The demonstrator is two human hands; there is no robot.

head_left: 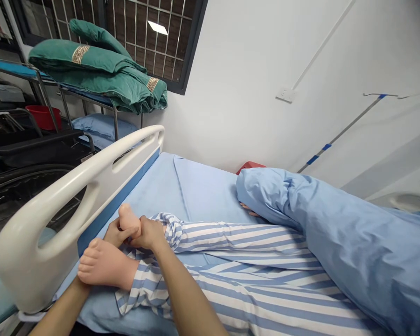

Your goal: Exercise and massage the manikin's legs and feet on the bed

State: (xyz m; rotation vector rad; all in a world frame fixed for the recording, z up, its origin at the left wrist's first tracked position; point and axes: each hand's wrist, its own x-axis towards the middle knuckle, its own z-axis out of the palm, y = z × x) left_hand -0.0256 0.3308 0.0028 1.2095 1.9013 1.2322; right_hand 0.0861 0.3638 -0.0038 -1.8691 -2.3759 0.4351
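Two pale, rubbery feet lie at the near end of the bed, apparently a care manikin's. The nearer foot (105,265) lies on its side, and the farther foot (129,220) points upward. My right hand (149,233) grips the farther foot around its ankle, close to the striped trouser cuff. My left hand (116,234) reaches behind the nearer foot, its fingers against the farther foot. Blue-and-white striped trousers (245,247) cover the legs. A blue quilt (336,224) is folded over the thighs, and a second hand-like shape (248,210) shows beneath it.
A white bed rail (56,224) runs along the left side above a blue sheet (199,186). Beyond it stand a wheelchair (24,191), a metal rack with green quilts (94,70), a red basin (44,116) and a blue pillow (103,128). A white wall (238,93) borders the right.
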